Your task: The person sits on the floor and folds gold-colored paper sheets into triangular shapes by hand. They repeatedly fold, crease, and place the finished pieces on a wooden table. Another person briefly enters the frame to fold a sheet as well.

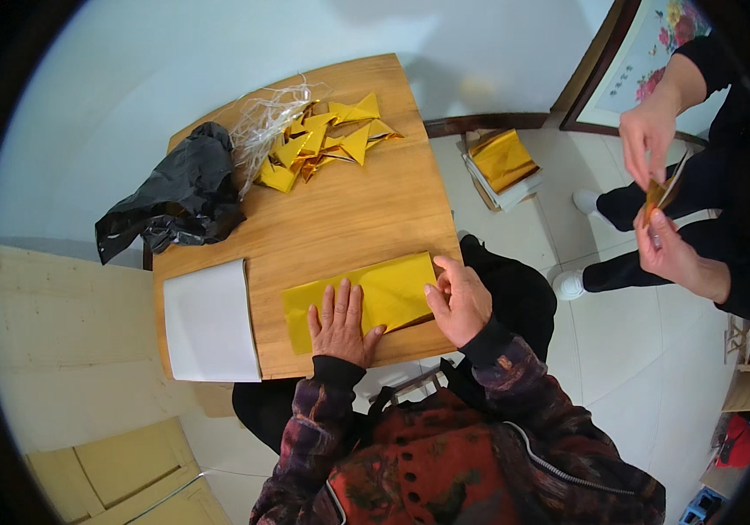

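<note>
A folded sheet of shiny gold paper (392, 284) lies lengthwise near the table's front edge. My left hand (341, 328) rests flat on its left half, fingers spread. At the paper's right end is my right hand (462, 302), loosely curled, with thumb and index finger apart by the short edge. Left of the paper lies a white folded sheet or pad (209, 324). Toward the back of the table is a pile of folded gold paper pieces (313, 144), with tangled clear strings (261, 127) beside it.
A crumpled black plastic bag (182, 192) sits at the wooden table's (348, 206) left edge. On the floor at right stands a stack of gold and white paper (502, 162). Farther right, another person's hands (655, 188) hold a small gold folded piece.
</note>
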Demonstrator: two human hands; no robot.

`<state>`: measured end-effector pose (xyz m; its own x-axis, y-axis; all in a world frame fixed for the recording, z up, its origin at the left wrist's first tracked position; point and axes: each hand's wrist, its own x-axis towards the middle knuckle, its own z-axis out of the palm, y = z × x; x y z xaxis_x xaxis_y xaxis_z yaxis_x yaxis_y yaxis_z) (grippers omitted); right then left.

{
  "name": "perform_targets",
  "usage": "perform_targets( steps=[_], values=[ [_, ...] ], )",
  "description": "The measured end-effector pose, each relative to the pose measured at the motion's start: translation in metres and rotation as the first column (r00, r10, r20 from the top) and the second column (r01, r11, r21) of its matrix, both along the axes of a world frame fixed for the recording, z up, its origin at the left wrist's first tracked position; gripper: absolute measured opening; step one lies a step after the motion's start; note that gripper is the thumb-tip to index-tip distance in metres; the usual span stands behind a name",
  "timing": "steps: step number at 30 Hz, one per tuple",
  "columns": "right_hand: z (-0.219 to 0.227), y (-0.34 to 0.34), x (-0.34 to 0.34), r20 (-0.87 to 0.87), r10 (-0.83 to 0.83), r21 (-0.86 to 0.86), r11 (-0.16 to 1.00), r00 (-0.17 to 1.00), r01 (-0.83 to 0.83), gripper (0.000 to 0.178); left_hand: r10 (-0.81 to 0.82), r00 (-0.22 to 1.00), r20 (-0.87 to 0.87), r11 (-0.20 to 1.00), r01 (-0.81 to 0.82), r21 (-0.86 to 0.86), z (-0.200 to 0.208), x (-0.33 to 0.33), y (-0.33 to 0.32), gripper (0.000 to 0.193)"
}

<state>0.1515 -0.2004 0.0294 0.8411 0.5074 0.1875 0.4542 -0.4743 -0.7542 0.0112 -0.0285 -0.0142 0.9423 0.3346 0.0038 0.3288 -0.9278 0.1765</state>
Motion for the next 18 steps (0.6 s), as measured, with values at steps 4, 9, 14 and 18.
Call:
perform_targets(
  steps=[4,9,14,18],
  values=[
    [-0.019,-0.004,-0.008,-0.144,-0.032,-0.022,0.999,0.989,0.029,0.035,0.003,1.000,-0.029,1.000,-0.003,0.006,0.001,0.000,0.000,0.080],
    [-0.019,-0.006,-0.003,0.008,0.013,-0.003,1.000,1.000,-0.013,0.029,0.002,0.998,-0.055,1.000,-0.002,-0.002,0.007,0.002,0.000,0.081],
    [-0.013,-0.008,0.003,0.038,-0.005,0.009,1.000,0.999,0.004,0.028,0.005,0.998,-0.068,1.000,-0.006,-0.007,0.008,0.001,0.000,0.080],
    [-0.019,-0.010,-0.001,-0.099,0.014,0.066,0.998,0.995,-0.007,0.027,0.029,0.994,-0.101,0.999,-0.030,-0.010,0.005,-0.003,0.002,0.081]
  ],
)
